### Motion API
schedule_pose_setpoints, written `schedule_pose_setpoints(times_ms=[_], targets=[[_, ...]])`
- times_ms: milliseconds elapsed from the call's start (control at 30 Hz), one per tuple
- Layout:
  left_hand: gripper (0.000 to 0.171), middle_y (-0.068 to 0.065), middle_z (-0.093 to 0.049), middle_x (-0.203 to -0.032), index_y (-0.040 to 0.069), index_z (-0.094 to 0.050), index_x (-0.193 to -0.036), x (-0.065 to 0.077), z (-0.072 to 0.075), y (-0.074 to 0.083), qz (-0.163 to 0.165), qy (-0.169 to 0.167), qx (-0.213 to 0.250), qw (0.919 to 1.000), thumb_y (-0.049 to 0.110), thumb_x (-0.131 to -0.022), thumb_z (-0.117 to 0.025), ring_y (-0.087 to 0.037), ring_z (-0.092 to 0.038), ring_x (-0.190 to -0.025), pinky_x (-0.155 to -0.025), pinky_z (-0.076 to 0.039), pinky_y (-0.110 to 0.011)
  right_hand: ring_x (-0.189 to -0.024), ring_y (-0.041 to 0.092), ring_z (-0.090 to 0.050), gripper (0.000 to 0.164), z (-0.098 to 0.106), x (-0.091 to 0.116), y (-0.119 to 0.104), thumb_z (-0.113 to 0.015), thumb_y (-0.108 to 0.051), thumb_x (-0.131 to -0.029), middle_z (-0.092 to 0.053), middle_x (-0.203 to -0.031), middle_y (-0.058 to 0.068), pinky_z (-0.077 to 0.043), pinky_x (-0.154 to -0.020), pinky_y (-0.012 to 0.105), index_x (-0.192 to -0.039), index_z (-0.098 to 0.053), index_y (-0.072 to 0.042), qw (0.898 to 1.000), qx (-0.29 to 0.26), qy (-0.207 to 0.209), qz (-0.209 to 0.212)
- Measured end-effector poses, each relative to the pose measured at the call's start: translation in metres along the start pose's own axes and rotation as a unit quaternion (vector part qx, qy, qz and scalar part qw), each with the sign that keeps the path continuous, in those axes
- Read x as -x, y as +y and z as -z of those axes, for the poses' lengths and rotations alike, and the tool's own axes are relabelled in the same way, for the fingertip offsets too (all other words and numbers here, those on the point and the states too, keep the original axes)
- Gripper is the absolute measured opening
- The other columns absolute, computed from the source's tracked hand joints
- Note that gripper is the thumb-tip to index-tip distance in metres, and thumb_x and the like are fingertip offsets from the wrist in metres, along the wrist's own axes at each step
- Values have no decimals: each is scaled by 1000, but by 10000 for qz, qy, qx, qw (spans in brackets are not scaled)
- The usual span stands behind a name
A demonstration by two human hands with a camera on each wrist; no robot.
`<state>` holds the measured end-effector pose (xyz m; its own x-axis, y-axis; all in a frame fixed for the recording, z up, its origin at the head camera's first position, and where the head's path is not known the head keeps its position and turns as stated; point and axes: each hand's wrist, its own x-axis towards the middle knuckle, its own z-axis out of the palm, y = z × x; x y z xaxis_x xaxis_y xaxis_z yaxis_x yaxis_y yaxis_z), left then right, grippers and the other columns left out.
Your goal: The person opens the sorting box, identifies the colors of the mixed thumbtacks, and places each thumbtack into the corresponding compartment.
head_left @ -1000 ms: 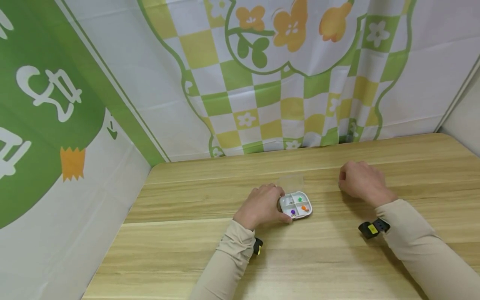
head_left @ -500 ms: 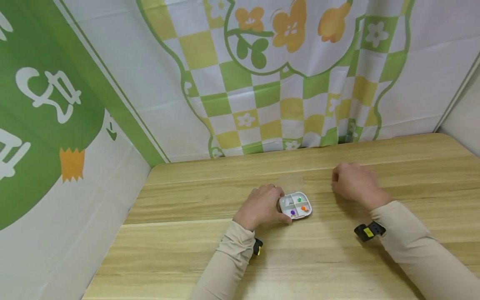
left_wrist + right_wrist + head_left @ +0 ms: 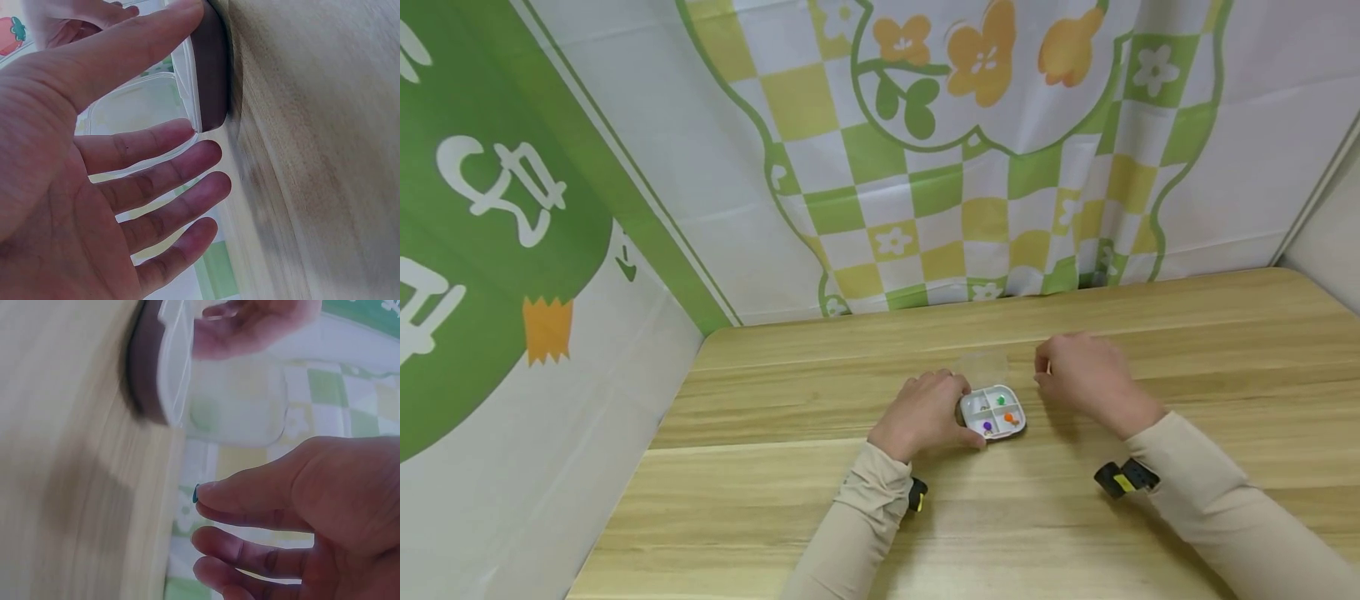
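A small four-compartment pill box (image 3: 992,409) sits on the table with its clear lid (image 3: 982,367) swung open at the back. Inside lie a purple piece (image 3: 987,426), an orange piece (image 3: 1009,418) and a green piece (image 3: 1001,401); something tiny is in the back left compartment. My left hand (image 3: 919,414) steadies the box from its left side, thumb at the front and index finger at the back, other fingers spread. To the box's right, my right hand (image 3: 1086,377) pinches a tiny dark green piece (image 3: 195,494) between thumb and index finger, mostly hidden by them.
The wooden table (image 3: 760,492) ends at the back against a checked, flowered curtain (image 3: 936,200). A green and white printed panel (image 3: 542,275) borders it on the left. Each wrist bears a black strap camera (image 3: 1126,478).
My right hand has moved left across the table, closer to the pill box. The left hand and the box have stayed in place.
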<state>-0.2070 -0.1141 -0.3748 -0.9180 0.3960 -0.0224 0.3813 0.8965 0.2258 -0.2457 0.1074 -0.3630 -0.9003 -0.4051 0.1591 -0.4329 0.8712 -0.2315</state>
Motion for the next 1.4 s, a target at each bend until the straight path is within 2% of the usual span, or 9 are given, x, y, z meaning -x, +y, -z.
schedule_pose_setpoints(times_ms=[333, 600, 1100, 1400], targets=[[60, 9, -55, -87, 13, -61, -104, -1, 0, -1, -21, -3, 49, 10000, 51, -61, -78, -9, -48, -77, -73, -37, -30, -59, 14, -47, 6, 1, 3, -21, -62, -22, -80, -51, -65, -8, -35, -48, 32, -74, -62, -22, 9989, -293, 2, 366], [58, 8, -56, -89, 13, -62, -103, 0, 0, -2, -68, 60, 48, 9999, 51, -61, -78, -10, -50, -79, -75, -38, -30, -58, 13, -46, 6, -4, 4, -35, -63, -22, -81, -50, -65, -8, -35, -47, 30, -75, -62, -22, 9982, -383, -76, 452], [51, 9, -55, -82, 15, -62, -96, 0, 1, 0, -121, 42, 200, 9997, 47, -61, -79, -8, -49, -74, -71, -37, -29, -58, 13, -46, 5, -15, 0, -49, -63, -21, -80, -52, -66, -5, -35, -45, 30, -75, -63, -19, 9967, -354, -2, 730], [49, 9, -55, -81, 16, -62, -93, 0, 2, 0, -145, 80, 132, 9998, 48, -60, -79, -8, -49, -74, -71, -37, -30, -55, 13, -45, 4, -21, -1, -51, -64, -20, -79, -53, -68, -4, -34, -43, 28, -75, -64, -18, 9960, -331, 67, 827]])
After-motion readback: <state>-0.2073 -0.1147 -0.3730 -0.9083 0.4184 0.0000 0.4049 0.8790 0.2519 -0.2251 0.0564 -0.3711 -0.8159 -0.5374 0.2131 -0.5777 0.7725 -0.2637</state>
